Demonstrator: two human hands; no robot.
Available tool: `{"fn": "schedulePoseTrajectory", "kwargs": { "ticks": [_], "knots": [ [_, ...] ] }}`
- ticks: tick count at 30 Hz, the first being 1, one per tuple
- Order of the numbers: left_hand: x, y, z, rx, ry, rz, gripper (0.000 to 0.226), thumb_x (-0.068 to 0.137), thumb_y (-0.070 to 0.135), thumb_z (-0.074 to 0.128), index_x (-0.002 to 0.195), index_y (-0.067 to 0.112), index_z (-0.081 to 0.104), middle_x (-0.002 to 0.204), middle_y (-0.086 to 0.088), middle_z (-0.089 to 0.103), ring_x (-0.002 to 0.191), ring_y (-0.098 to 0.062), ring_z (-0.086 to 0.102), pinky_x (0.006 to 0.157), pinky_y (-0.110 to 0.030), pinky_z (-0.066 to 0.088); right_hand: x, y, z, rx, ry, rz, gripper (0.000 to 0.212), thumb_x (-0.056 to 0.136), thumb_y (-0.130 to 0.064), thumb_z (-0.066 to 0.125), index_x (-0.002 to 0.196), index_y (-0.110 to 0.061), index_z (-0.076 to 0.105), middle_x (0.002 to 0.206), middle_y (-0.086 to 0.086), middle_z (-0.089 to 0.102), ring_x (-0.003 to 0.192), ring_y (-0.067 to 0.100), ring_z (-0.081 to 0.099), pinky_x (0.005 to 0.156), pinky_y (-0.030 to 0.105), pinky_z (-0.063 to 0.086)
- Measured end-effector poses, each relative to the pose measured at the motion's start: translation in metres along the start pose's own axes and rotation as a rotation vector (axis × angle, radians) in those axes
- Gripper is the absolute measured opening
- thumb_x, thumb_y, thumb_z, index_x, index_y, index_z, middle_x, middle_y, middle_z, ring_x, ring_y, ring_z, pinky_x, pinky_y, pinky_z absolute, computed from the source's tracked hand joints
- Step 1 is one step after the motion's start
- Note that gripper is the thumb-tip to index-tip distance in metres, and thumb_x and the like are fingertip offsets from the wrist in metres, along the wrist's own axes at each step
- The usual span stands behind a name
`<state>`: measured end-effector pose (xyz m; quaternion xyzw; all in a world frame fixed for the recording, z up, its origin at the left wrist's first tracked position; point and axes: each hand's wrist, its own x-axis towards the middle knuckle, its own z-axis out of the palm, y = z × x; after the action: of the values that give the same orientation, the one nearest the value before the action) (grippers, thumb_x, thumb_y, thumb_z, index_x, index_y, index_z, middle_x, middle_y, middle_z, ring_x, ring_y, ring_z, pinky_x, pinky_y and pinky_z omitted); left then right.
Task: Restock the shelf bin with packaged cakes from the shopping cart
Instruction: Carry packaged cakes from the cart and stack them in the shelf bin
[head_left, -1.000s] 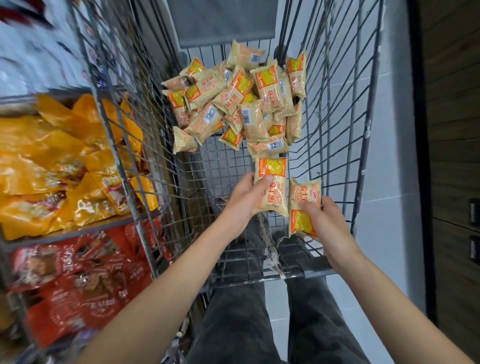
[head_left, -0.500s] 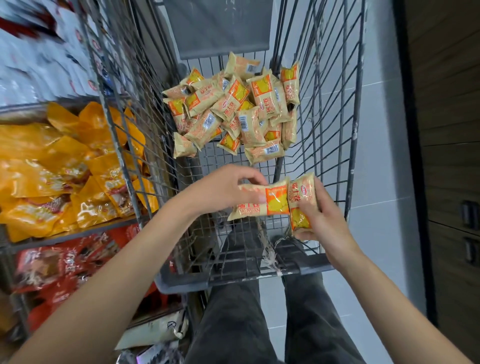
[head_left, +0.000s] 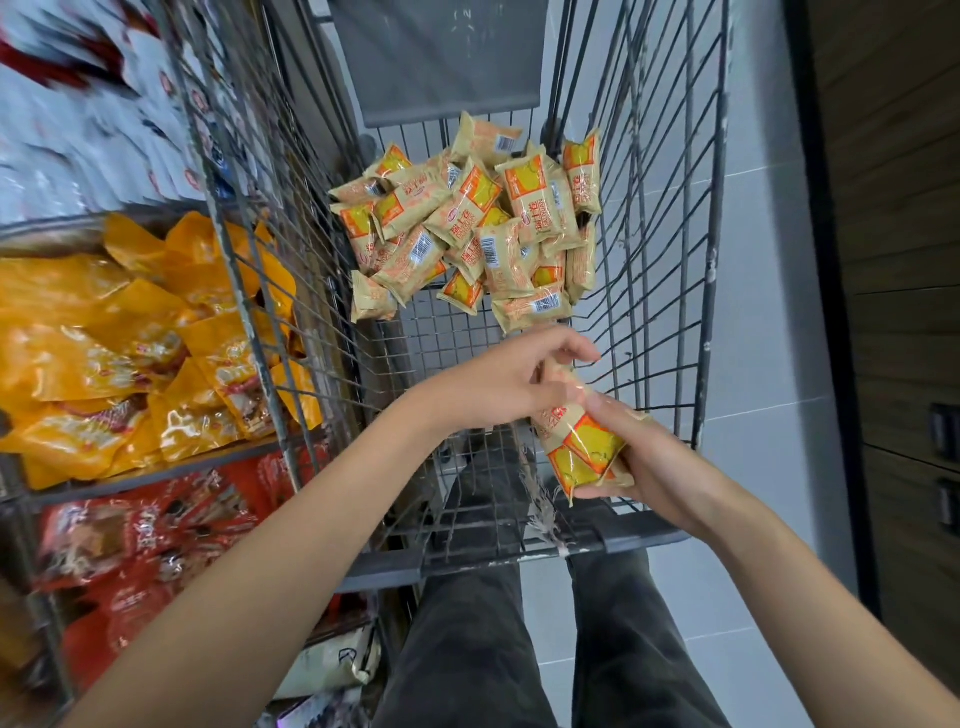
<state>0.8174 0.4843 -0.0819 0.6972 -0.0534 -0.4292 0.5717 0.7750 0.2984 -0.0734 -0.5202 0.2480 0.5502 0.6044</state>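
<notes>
Once the left hand (head_left: 511, 384) had laid its cake pack onto the one in the right hand (head_left: 657, 467), both packs (head_left: 582, 436) sat stacked in the right-hand grip, left fingers curled on the top end. This freed the left hand for another pick. The remaining pile (head_left: 478, 223) lay at the cart's (head_left: 670, 260) far end. The cart's wire side stood between the hands and the shelf bins (head_left: 130, 343).
</notes>
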Motion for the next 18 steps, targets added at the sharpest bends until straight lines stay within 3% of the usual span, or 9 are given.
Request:
{"fn": "schedulePoseTrajectory", "kwargs": {
  "ticks": [2, 5, 10, 14, 18],
  "knots": [
    [0.000, -0.003, 0.001, -0.255, 0.137, -0.027, 0.034, 0.088, -0.006, 0.053, 0.108, 0.022, 0.052, 0.110, 0.009, 0.051, 0.100, -0.007, 0.052, 0.087, -0.021, 0.046, -0.001, -0.001, -0.001, 0.079, -0.024, 0.006, 0.054, 0.077, -0.047, 0.059, 0.128, -0.029, 0.052, 0.112, 0.003, 0.069, 0.101, 0.020, 0.067, 0.074, 0.034, 0.057],
    [0.001, -0.007, 0.006, -0.446, 0.260, -0.035, 0.035, 0.084, -0.014, 0.054, 0.099, 0.017, 0.052, 0.105, 0.003, 0.056, 0.096, -0.005, 0.056, 0.086, -0.019, 0.049, -0.001, -0.004, -0.003, 0.133, -0.069, 0.021, 0.053, 0.080, -0.037, 0.060, 0.131, -0.027, 0.048, 0.117, 0.005, 0.068, 0.107, 0.024, 0.065, 0.080, 0.038, 0.057],
    [0.003, -0.013, 0.004, -0.437, 0.200, -0.025, 0.033, 0.081, -0.015, 0.058, 0.093, 0.016, 0.056, 0.094, 0.003, 0.060, 0.084, 0.000, 0.059, 0.080, -0.017, 0.049, -0.001, -0.010, -0.006, 0.179, -0.215, 0.069, 0.065, 0.075, -0.032, 0.071, 0.134, -0.020, 0.047, 0.125, 0.011, 0.062, 0.113, 0.028, 0.061, 0.085, 0.038, 0.054],
    [0.004, -0.009, -0.003, -0.413, 0.157, -0.028, 0.033, 0.081, -0.016, 0.057, 0.092, 0.015, 0.057, 0.091, 0.004, 0.061, 0.083, 0.000, 0.059, 0.078, -0.016, 0.048, -0.001, -0.011, -0.007, 0.417, -0.342, 0.090, 0.078, 0.066, -0.033, 0.084, 0.132, -0.008, 0.050, 0.130, 0.021, 0.056, 0.116, 0.035, 0.056, 0.094, 0.048, 0.050],
    [0.006, -0.002, -0.007, -0.373, 0.086, -0.026, 0.031, 0.079, -0.015, 0.060, 0.089, 0.014, 0.058, 0.088, 0.004, 0.061, 0.080, -0.002, 0.059, 0.075, -0.016, 0.049, 0.002, -0.010, -0.007, 0.474, -0.363, 0.108, 0.083, 0.063, -0.037, 0.086, 0.131, -0.007, 0.050, 0.129, 0.022, 0.056, 0.117, 0.037, 0.056, 0.091, 0.047, 0.050]
  ]
}}
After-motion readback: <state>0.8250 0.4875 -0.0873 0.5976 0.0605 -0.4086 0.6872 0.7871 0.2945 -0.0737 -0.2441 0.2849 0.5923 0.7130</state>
